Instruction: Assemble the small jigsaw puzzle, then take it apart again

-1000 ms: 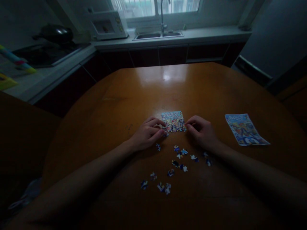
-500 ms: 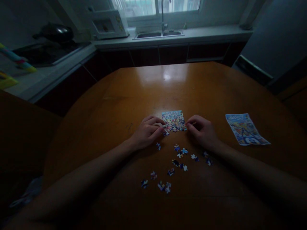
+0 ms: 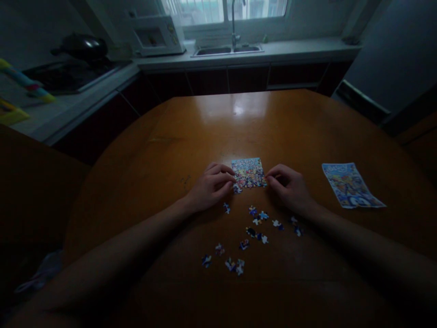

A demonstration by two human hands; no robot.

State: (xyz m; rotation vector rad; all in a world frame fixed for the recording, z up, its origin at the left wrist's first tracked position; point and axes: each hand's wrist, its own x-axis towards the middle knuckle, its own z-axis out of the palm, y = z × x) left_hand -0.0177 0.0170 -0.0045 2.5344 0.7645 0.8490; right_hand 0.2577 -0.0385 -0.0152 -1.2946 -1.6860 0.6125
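Observation:
A partly assembled jigsaw puzzle lies on the wooden table between my hands. Its top strip is light blue and the rest is a crowded, many-coloured pattern. My left hand has bent fingertips and thumb closed at its left edge, beside a pale piece at the lower left corner. On the opposite side, my right hand pinches the puzzle's lower right edge between thumb and forefinger. Several loose jigsaw pieces are scattered nearer to me, one piece just below my left hand.
A creased picture sheet lies right of my right hand on the table. Beyond the table, a counter holds a sink, a microwave and a stove with a dark pan.
My left thumb and fingers have drawn back slightly from the puzzle's lower left corner, showing more of the pale piece. My right hand keeps its pinch. The whole view has shifted slightly.

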